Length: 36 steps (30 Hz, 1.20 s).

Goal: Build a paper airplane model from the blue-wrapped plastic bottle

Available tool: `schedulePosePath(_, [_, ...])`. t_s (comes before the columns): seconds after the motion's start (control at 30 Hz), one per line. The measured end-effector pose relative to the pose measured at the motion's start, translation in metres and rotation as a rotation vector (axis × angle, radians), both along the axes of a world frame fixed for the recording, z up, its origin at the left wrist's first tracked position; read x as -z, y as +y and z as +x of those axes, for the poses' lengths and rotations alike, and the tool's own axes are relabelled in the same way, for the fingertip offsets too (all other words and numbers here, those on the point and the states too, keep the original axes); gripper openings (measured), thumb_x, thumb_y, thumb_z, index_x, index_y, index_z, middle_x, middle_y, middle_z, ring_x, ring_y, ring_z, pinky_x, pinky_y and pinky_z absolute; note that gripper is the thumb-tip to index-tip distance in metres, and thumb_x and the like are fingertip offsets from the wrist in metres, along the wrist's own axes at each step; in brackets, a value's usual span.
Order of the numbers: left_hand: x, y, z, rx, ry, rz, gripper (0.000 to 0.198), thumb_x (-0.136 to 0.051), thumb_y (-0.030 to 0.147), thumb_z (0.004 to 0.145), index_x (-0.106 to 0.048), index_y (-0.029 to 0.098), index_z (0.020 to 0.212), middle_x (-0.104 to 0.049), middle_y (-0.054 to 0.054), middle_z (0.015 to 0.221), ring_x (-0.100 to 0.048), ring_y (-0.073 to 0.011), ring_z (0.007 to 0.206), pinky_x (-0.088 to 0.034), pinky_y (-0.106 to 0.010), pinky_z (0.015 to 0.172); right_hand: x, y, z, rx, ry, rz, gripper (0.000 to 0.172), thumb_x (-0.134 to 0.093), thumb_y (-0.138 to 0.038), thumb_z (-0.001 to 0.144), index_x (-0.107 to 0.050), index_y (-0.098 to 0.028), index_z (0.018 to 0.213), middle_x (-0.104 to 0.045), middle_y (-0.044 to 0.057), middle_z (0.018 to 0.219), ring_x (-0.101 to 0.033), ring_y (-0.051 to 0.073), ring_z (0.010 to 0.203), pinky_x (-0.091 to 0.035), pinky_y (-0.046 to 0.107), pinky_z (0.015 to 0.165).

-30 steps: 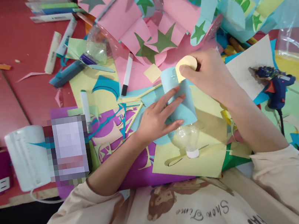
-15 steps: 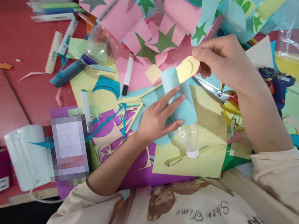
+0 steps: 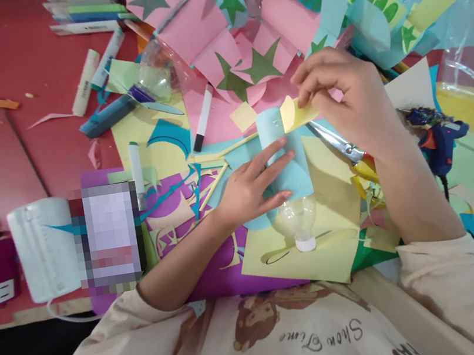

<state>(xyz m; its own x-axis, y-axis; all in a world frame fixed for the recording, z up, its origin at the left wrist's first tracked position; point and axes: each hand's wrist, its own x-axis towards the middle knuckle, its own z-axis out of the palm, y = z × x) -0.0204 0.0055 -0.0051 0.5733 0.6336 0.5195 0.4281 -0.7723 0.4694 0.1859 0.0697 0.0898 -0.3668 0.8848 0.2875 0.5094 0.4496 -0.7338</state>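
A clear bottle point(image 3: 298, 216) with a white cap lies with its cap end toward me, wrapped in light blue paper point(image 3: 293, 178). My left hand point(image 3: 253, 184) rests on this paper with its fingers spread. At the wrap's far end, a yellow paper piece point(image 3: 294, 114) sticks out to the right. My right hand point(image 3: 335, 88) is above the right part of that yellow piece, its fingers bent; whether its fingertips grip anything is hidden.
Scissors point(image 3: 338, 141) lie under my right forearm, and a blue glue gun point(image 3: 440, 141) is to its right. Pink and blue paper shapes with green stars point(image 3: 264, 60) stand behind. Markers point(image 3: 85, 84), a phone point(image 3: 114, 231) and a white device point(image 3: 45, 247) are at left.
My right hand has shifted slightly up and its fingers have changed pose over the yellow piece, which looks more bent. The glue gun shows more. My left hand and the bottle have stayed put.
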Motion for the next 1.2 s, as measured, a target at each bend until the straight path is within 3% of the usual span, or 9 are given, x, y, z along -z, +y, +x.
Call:
schedulePosePath(0.1, [-0.001, 0.0, -0.001, 0.007, 0.011, -0.018, 0.06, -0.04, 0.056, 0.095, -0.039, 0.022, 0.145, -0.051, -0.018, 0.144, -0.061, -0.0238, 0.12, -0.058, -0.031, 0.08, -0.001, -0.001, -0.002, -0.009, -0.036, 0.022, 0.032, -0.046, -0.001, 0.08, -0.057, -0.024, 0.061, -0.067, 0.003, 0.098, -0.062, 0.019, 0.099, -0.046, 0.038, 0.092])
schedulePosePath(0.3, [0.0, -0.001, -0.002, -0.004, 0.042, -0.055, 0.059, -0.037, 0.057, 0.096, -0.038, 0.026, 0.146, -0.048, -0.013, 0.147, -0.058, -0.0229, 0.124, -0.058, -0.033, 0.087, 0.004, -0.001, -0.003, -0.084, -0.169, 0.061, 0.025, -0.049, -0.009, 0.081, -0.06, -0.024, 0.064, -0.068, 0.004, 0.115, -0.055, 0.025, 0.114, -0.038, 0.048, 0.105])
schedulePosePath(0.47, [-0.002, -0.001, -0.002, 0.02, 0.015, -0.049, 0.059, -0.041, 0.054, 0.095, -0.042, 0.019, 0.142, -0.05, -0.019, 0.145, -0.06, -0.0246, 0.121, -0.057, -0.033, 0.087, 0.011, 0.0, -0.003, -0.103, -0.226, 0.08, 0.026, -0.051, -0.013, 0.083, -0.065, -0.029, 0.068, -0.066, 0.0, 0.124, -0.052, 0.026, 0.121, -0.041, 0.049, 0.105])
schedulePosePath(0.63, [-0.006, -0.001, -0.001, 0.012, 0.03, -0.037, 0.055, -0.042, 0.052, 0.096, -0.047, 0.015, 0.137, -0.052, -0.021, 0.142, -0.061, -0.0249, 0.121, -0.058, -0.032, 0.086, 0.017, 0.002, -0.004, -0.101, -0.224, 0.133, 0.025, -0.052, -0.015, 0.081, -0.067, -0.03, 0.069, -0.066, -0.002, 0.124, -0.057, 0.027, 0.118, -0.046, 0.051, 0.102])
schedulePosePath(0.93, [0.0, 0.0, -0.001, 0.01, 0.017, -0.006, 0.059, -0.038, 0.054, 0.096, -0.033, 0.025, 0.148, -0.049, -0.017, 0.146, -0.058, -0.021, 0.126, -0.058, -0.031, 0.084, 0.016, 0.004, -0.004, -0.122, -0.271, 0.078, 0.026, -0.052, -0.015, 0.081, -0.068, -0.033, 0.071, -0.063, -0.006, 0.129, -0.057, 0.027, 0.119, -0.045, 0.056, 0.105])
schedulePosePath(1.07, [0.0, 0.0, -0.001, 0.006, 0.023, 0.007, 0.058, -0.038, 0.053, 0.097, -0.036, 0.022, 0.146, -0.051, -0.02, 0.143, -0.059, -0.0215, 0.123, -0.059, -0.031, 0.08, 0.017, 0.004, -0.004, -0.13, -0.281, 0.087, 0.023, -0.051, -0.015, 0.081, -0.067, -0.028, 0.072, -0.062, -0.001, 0.132, -0.056, 0.027, 0.121, -0.045, 0.053, 0.106])
schedulePosePath(1.2, [0.001, 0.0, 0.0, -0.005, 0.017, 0.016, 0.059, -0.037, 0.054, 0.097, -0.033, 0.025, 0.148, -0.052, -0.017, 0.143, -0.06, -0.0204, 0.122, -0.059, -0.03, 0.079, 0.018, 0.003, -0.005, -0.125, -0.272, 0.07, 0.021, -0.053, -0.014, 0.08, -0.067, -0.029, 0.076, -0.061, -0.004, 0.133, -0.055, 0.027, 0.124, -0.047, 0.052, 0.105])
